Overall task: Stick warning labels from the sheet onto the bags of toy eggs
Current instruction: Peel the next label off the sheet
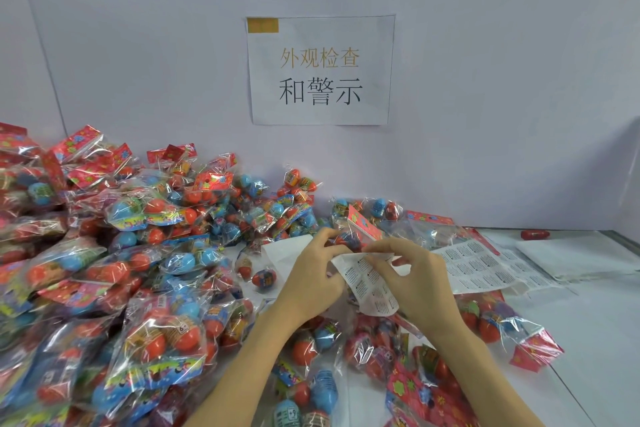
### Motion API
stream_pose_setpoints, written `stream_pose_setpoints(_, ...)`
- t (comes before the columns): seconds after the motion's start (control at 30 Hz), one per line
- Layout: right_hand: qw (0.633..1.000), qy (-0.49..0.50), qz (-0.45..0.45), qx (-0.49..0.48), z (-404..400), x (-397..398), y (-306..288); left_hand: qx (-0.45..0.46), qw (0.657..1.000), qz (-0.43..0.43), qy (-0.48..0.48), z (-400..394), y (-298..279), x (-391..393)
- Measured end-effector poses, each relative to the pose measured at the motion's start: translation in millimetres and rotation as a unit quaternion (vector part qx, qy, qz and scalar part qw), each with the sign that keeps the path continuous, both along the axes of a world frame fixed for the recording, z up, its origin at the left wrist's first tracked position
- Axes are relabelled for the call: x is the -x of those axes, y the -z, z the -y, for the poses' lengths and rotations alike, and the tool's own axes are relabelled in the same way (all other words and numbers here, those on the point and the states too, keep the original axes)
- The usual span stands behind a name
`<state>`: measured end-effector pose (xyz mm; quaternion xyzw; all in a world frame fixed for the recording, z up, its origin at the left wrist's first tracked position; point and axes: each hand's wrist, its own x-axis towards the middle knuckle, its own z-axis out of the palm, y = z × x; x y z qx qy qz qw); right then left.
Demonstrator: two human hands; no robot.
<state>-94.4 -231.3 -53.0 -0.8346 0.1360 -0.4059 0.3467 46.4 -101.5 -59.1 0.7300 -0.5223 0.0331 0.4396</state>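
Pinching the label sheet (372,282) (curled, printed) are both hands, left (313,279) and right (417,282)

Head view looks down, close over table (588,340).
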Motion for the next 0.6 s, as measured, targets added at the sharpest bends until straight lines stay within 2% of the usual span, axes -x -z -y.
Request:
stream_pose_setpoints(0.17, 0.999, -0.036, 0.017, -0.025, 0.2, 1.0, -3.1, -0.007, 0.999, -0.022, -0.03, 1.4, 2.0, -4.5)
stream_pose_setpoints(0.3, 0.999, -0.037, -0.016, -0.028, 1.5, 0.0, -1.0, -0.012, 0.999, -0.022, -0.029, 1.4, 3.2, -5.1)
stream_pose_setpoints(0.4, 0.996, -0.055, 0.002, -0.074, 2.8, -1.7, -0.9, -0.009, 0.999, -0.028, -0.043, 1.7, 4.6, -8.5)
stream_pose_setpoints(0.6, 0.998, -0.037, -0.033, -0.028, 4.1, -2.0, 2.6, -0.01, 0.999, -0.015, -0.05, 2.5, 5.0, -7.4)
